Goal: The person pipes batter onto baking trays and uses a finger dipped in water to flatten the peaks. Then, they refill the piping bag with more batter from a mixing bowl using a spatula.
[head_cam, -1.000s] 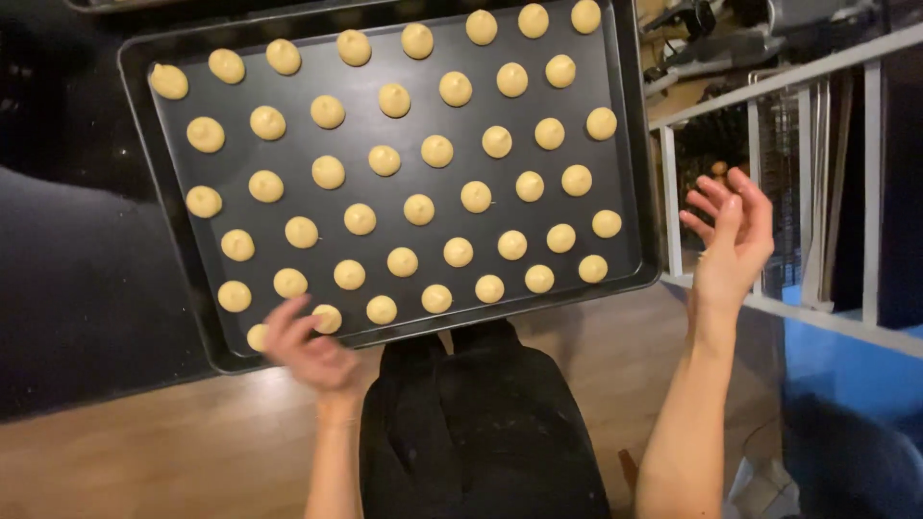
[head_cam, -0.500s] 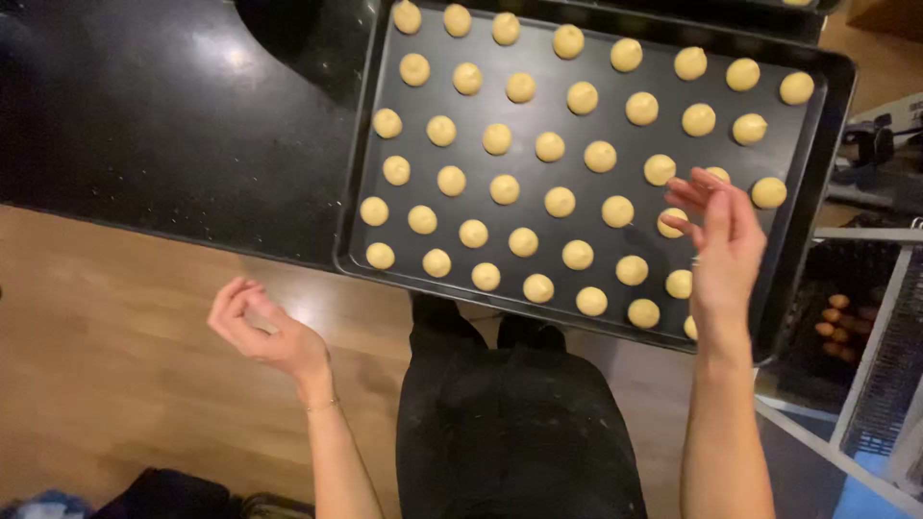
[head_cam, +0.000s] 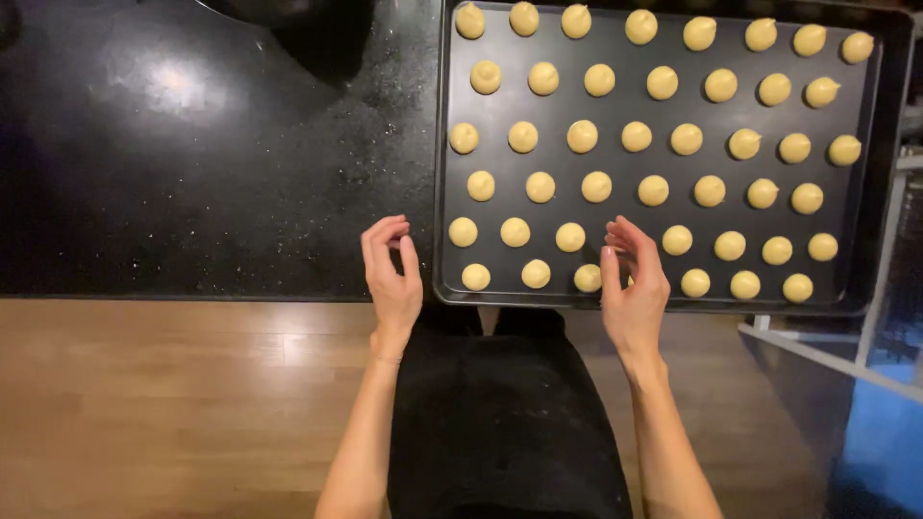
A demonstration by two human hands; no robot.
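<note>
While my empty left hand [head_cam: 392, 274] hovers open, my right hand [head_cam: 630, 279], also empty, should touch pale dough mounds [head_cam: 587, 278] lightly on the dark metal tray [head_cam: 870, 173].

The right hand [head_cam: 632, 288] covered part of the near rows of pale dough mounds [head_cam: 596, 186], hiding at least one. The top edge cut off the dark baking tray [head_cam: 444, 173] and a dark object [head_cam: 288, 14] on the black counter [head_cam: 192, 173]. Both forearms ran off the bottom edge.
</note>
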